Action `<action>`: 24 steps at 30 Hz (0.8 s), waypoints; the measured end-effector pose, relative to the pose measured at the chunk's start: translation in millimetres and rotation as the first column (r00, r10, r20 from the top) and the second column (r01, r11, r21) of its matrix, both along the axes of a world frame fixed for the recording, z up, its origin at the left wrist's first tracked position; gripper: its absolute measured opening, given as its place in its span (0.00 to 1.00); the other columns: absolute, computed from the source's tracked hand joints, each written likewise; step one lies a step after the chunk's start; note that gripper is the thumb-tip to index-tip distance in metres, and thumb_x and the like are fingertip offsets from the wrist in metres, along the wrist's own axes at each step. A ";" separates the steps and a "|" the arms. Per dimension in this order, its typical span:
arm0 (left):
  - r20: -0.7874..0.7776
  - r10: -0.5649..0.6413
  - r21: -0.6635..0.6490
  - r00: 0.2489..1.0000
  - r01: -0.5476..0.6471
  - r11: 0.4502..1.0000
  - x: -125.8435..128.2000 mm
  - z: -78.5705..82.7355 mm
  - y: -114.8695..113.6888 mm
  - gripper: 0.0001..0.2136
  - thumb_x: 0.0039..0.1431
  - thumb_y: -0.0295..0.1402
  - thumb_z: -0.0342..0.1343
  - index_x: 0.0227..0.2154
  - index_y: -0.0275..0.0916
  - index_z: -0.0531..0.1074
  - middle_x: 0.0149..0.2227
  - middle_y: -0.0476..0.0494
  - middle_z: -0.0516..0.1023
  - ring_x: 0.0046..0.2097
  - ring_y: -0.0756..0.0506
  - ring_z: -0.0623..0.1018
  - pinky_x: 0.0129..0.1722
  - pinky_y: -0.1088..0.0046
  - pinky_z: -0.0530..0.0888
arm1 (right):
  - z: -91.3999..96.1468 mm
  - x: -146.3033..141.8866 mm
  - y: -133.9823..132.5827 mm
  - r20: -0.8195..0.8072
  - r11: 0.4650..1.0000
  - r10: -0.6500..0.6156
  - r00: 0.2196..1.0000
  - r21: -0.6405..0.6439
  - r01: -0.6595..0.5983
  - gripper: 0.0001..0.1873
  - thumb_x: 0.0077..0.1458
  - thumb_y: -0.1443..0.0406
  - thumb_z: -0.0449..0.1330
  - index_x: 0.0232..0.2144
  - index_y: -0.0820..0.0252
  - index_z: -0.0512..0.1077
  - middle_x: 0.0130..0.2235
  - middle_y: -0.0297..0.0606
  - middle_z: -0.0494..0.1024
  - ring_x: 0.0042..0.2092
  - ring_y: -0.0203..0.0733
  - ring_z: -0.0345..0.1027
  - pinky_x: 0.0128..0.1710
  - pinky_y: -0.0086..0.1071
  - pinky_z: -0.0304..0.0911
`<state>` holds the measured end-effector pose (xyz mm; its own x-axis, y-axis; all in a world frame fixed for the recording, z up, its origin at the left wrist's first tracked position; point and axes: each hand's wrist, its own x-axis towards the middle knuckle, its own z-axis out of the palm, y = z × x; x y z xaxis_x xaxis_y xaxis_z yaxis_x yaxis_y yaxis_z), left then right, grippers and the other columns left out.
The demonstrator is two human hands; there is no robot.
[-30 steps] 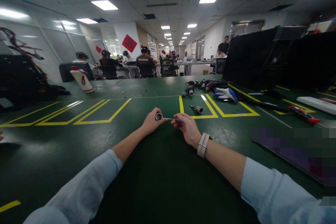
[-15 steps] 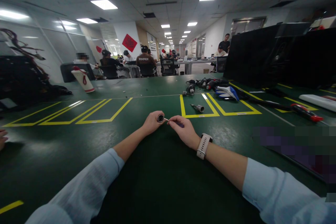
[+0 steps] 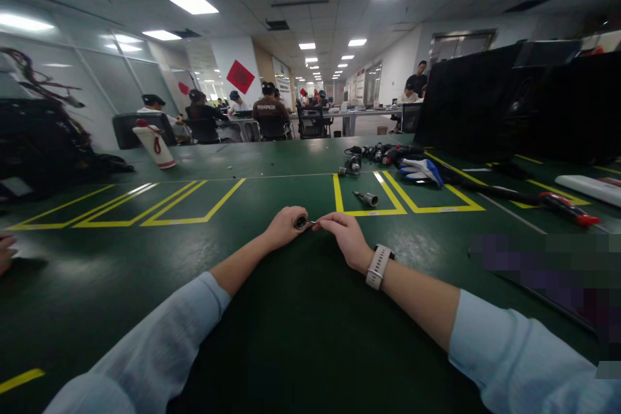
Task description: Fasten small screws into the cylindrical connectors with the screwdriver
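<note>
My left hand [image 3: 283, 228] is closed around a short round metal connector shell [image 3: 301, 222], its dark hollow end facing me. Just right of it, my right hand [image 3: 342, 233] pinches a small screwdriver whose thin shaft [image 3: 312, 223] reaches to the side of the shell. The fingers hide its handle, and whether the tip sits in the shell cannot be made out. Behind the right hand, a similar metal connector [image 3: 369, 198] with a narrow tail lies on its side inside a yellow-taped box.
Several cabled metal connectors [image 3: 353, 165] lie farther back beside a blue and white glove [image 3: 421, 171]. A red-and-black tool [image 3: 567, 207] rests at right. A white bottle [image 3: 156, 145] leans at back left. Another person's hand [image 3: 6, 253] shows at the left edge.
The connector shell has shifted slightly right and down in my left hand. My right fingers have turned over the screwdriver, so its purple handle no longer shows.
</note>
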<state>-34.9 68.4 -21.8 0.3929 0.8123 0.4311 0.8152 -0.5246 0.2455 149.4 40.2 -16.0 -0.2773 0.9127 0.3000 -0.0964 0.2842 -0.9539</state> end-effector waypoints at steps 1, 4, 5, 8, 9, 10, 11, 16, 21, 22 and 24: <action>0.005 -0.004 -0.002 1.000 0.004 1.000 0.1 0.3 -0.3 0.07 0.50 0.34 0.52 0.21 0.37 0.65 0.22 0.51 0.67 0.27 0.50 0.68 0.28 0.75 0.63 | -0.4 -0.1 1.3 -0.054 0.999 0.004 0.999 -0.053 -0.007 0.08 0.46 0.65 0.56 0.22 0.60 0.74 0.26 0.37 0.77 0.35 0.42 0.69 0.41 0.37 0.58; 0.019 -0.002 -0.005 1.000 0.002 1.000 0.0 0.6 -0.5 0.09 0.52 0.35 0.51 0.21 0.37 0.64 0.22 0.51 0.66 0.26 0.51 0.68 0.26 0.76 0.63 | -2.1 -0.5 3.1 -0.114 0.993 0.021 0.993 -0.110 -0.034 0.07 0.45 0.65 0.56 0.23 0.60 0.74 0.25 0.36 0.77 0.35 0.42 0.69 0.41 0.37 0.57; 0.020 0.003 -0.005 1.000 -0.003 1.000 -0.2 0.5 -0.2 0.09 0.52 0.36 0.51 0.21 0.37 0.63 0.22 0.51 0.66 0.26 0.51 0.67 0.26 0.76 0.63 | -2.6 -0.5 2.7 -0.112 0.995 0.023 0.993 -0.098 -0.034 0.07 0.46 0.65 0.56 0.23 0.60 0.74 0.26 0.36 0.77 0.35 0.42 0.68 0.41 0.36 0.57; 0.007 0.023 -0.003 1.000 -0.023 1.000 -0.3 -0.2 0.9 0.08 0.51 0.36 0.52 0.22 0.37 0.64 0.22 0.51 0.67 0.26 0.50 0.67 0.26 0.76 0.62 | -2.8 -0.1 -0.3 -0.020 1.000 0.008 1.000 0.020 -0.007 0.08 0.48 0.64 0.55 0.24 0.60 0.73 0.28 0.36 0.77 0.35 0.41 0.68 0.40 0.35 0.58; -0.001 0.029 -0.002 1.000 -0.029 1.000 -0.2 -0.3 1.1 0.08 0.50 0.35 0.52 0.22 0.37 0.64 0.22 0.51 0.67 0.26 0.50 0.67 0.26 0.75 0.62 | -2.5 0.0 -1.6 0.042 0.997 -0.007 0.999 0.081 0.004 0.08 0.48 0.64 0.55 0.25 0.60 0.73 0.29 0.36 0.76 0.35 0.41 0.67 0.39 0.35 0.58; -0.010 0.033 0.000 0.999 -0.033 0.999 0.1 -0.3 1.1 0.07 0.50 0.34 0.53 0.22 0.37 0.64 0.22 0.51 0.67 0.26 0.49 0.67 0.26 0.75 0.62 | -2.1 0.0 -2.8 0.106 0.990 -0.027 0.994 0.138 0.012 0.08 0.48 0.64 0.55 0.25 0.59 0.73 0.29 0.36 0.76 0.35 0.41 0.67 0.38 0.35 0.58; -0.017 0.036 0.002 0.999 -0.036 0.999 0.4 -0.2 0.9 0.06 0.49 0.33 0.53 0.22 0.37 0.64 0.22 0.51 0.67 0.26 0.49 0.67 0.27 0.74 0.62 | -1.7 0.1 -3.7 0.160 0.983 -0.045 0.986 0.182 0.015 0.08 0.48 0.64 0.55 0.25 0.59 0.73 0.30 0.36 0.76 0.35 0.41 0.66 0.38 0.35 0.58; -0.029 0.032 0.006 0.999 -0.032 0.999 1.3 1.5 -2.1 0.06 0.49 0.32 0.53 0.22 0.38 0.64 0.22 0.51 0.66 0.26 0.50 0.67 0.27 0.74 0.62 | -1.0 0.0 -2.0 0.079 0.998 0.011 0.997 0.061 -0.016 0.08 0.47 0.64 0.55 0.24 0.60 0.73 0.28 0.36 0.76 0.34 0.40 0.67 0.38 0.35 0.58; 0.033 0.004 -0.002 0.999 -0.004 1.000 -0.5 0.5 -2.2 0.09 0.51 0.36 0.53 0.21 0.38 0.63 0.22 0.52 0.66 0.26 0.51 0.67 0.26 0.76 0.63 | -4.3 0.9 5.0 -0.160 0.968 0.075 0.984 -0.227 -0.111 0.07 0.44 0.63 0.57 0.22 0.61 0.73 0.26 0.38 0.77 0.35 0.43 0.68 0.36 0.36 0.58; 0.053 -0.003 -0.003 0.999 0.003 1.000 -0.9 0.0 -1.8 0.09 0.51 0.36 0.53 0.21 0.37 0.63 0.22 0.52 0.66 0.26 0.51 0.67 0.26 0.76 0.63 | -4.9 0.9 5.6 -0.175 0.964 0.079 0.981 -0.237 -0.120 0.07 0.44 0.63 0.57 0.23 0.61 0.72 0.26 0.38 0.77 0.35 0.43 0.68 0.36 0.36 0.58; 0.060 0.005 0.003 0.998 -0.005 1.000 -1.0 -0.6 -1.0 0.10 0.51 0.37 0.53 0.22 0.37 0.63 0.22 0.52 0.66 0.26 0.51 0.67 0.26 0.77 0.63 | -5.8 0.7 5.5 -0.183 0.969 0.070 0.981 -0.222 -0.111 0.07 0.44 0.63 0.57 0.23 0.60 0.72 0.26 0.37 0.77 0.34 0.42 0.68 0.35 0.35 0.58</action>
